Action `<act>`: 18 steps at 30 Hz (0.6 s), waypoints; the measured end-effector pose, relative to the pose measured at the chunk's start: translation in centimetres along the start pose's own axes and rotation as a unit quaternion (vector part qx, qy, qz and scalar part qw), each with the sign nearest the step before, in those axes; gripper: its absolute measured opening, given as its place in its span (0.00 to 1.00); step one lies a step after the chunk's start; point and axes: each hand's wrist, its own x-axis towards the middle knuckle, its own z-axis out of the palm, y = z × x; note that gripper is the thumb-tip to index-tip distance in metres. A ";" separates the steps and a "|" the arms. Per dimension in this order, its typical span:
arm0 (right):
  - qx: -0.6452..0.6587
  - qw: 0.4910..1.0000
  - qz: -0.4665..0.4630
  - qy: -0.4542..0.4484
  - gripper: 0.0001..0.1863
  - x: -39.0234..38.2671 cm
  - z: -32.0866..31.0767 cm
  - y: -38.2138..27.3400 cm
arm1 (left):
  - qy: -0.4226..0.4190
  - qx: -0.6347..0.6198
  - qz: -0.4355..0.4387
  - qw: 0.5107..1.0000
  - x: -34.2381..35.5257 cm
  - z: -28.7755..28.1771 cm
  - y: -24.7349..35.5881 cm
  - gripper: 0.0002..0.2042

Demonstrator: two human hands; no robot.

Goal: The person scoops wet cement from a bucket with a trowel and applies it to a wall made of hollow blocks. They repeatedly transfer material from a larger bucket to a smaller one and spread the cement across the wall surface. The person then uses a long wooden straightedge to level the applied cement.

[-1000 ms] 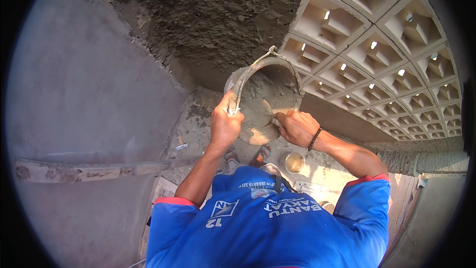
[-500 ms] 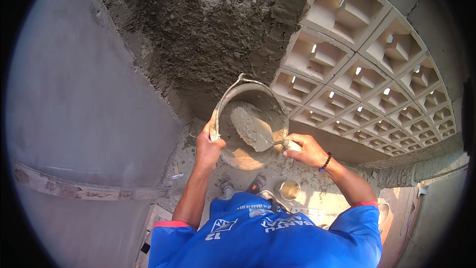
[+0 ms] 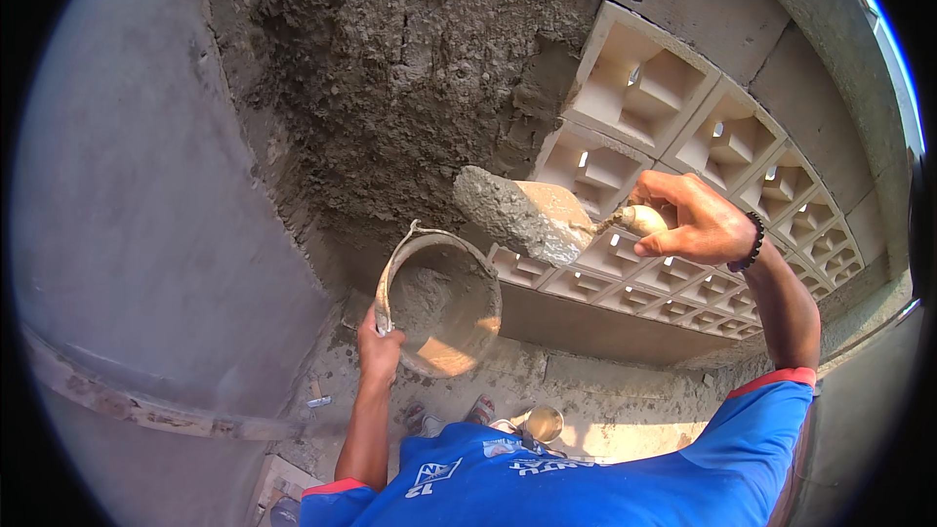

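Observation:
My left hand grips the rim and wire handle of a grey bucket, tilted, with wet mortar inside. My right hand is closed around the round wooden handle of a trowel, raised above and to the right of the bucket. A long lump of grey mortar lies on the trowel's blade, in front of the rough render-covered wall and the lower left part of the pale ventilation blocks.
A smooth grey wall rises on the left, crossed low down by a long weathered plank. A small round container stands on the dusty floor near my feet. A concrete band runs above the blocks.
My right hand has lifted the loaded trowel out of the bucket, up and to the right. The bucket in my left hand now appears lower and further left, and more upper wall shows.

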 end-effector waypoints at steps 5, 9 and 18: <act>-0.041 0.999 -0.024 0.025 0.24 -0.9 -4.7 -3.8 | -0.006 0.010 -0.012 1.000 0.2 -1.3 -2.4 0.31; -0.106 0.993 -0.053 0.026 0.29 -2.0 -8.1 -5.1 | 0.006 -0.015 -0.005 1.000 0.0 -1.4 -2.4 0.31; -0.013 0.999 0.010 -0.037 0.35 -0.3 -13.5 -5.9 | 0.034 0.012 -0.012 0.999 0.9 -1.4 -4.7 0.31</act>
